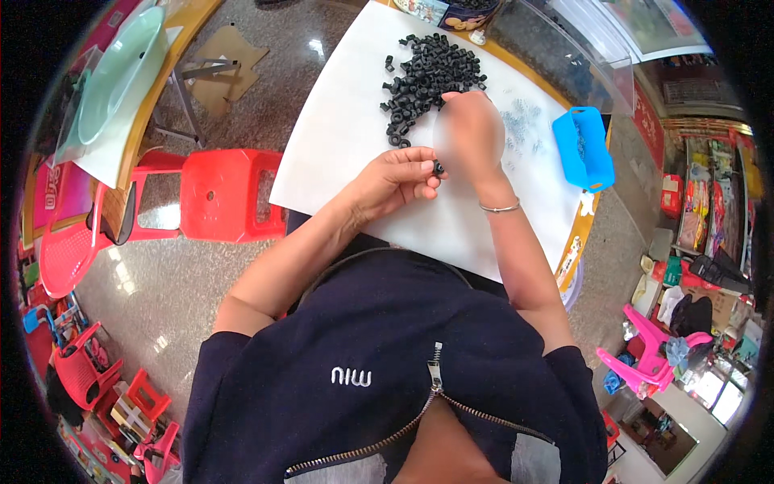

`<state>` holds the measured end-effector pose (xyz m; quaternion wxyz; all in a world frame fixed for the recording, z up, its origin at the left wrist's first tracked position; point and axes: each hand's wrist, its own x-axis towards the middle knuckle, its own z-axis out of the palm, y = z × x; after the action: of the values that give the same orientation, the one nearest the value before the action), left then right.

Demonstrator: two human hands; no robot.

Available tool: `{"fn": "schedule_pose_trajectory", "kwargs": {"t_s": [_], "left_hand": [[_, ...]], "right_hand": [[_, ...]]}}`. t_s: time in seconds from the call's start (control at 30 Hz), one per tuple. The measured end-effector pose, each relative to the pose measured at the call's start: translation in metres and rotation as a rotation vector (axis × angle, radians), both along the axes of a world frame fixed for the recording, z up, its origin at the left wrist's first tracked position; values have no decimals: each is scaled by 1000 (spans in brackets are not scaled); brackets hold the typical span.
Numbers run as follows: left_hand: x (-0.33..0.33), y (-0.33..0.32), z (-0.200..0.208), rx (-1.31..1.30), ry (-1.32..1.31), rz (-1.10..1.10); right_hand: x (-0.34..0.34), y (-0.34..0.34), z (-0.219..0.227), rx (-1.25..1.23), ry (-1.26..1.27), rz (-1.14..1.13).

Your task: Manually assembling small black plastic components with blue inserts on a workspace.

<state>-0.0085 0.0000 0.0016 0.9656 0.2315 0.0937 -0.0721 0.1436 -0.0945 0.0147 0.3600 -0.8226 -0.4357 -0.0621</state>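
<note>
A heap of small black ring-like parts lies on the white tabletop in front of me. Close to the near end of that heap, my left hand pinches one small black part between thumb and fingers. My right hand is over the table just to the right, beside the heap's near right side. It is blurred, so whether its fingers hold anything cannot be made out. On the tabletop to its right lies a scatter of tiny dark bits.
A blue plastic basket stands at the table's right edge, with small items inside. A patterned round container sits at the far edge beside a clear box. To the left are a red stool and a pale green basin.
</note>
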Motion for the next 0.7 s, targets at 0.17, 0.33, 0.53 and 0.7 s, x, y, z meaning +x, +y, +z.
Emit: {"fn": "schedule_pose_trajectory", "kwargs": {"t_s": [0.17, 0.33, 0.53, 0.7], "left_hand": [[-1, -1, 1, -11, -9, -25], [-1, -4, -3, -1, 3, -36], [0, -5, -1, 48, 0, -55], [0, -6, -1, 62, 3, -44]], "right_hand": [[-8, -14, -5, 38, 70, 8], [-14, -31, 5, 94, 210, -80], [-16, -40, 1, 63, 208, -76], [-11, -31, 2, 60, 183, -76]]}}
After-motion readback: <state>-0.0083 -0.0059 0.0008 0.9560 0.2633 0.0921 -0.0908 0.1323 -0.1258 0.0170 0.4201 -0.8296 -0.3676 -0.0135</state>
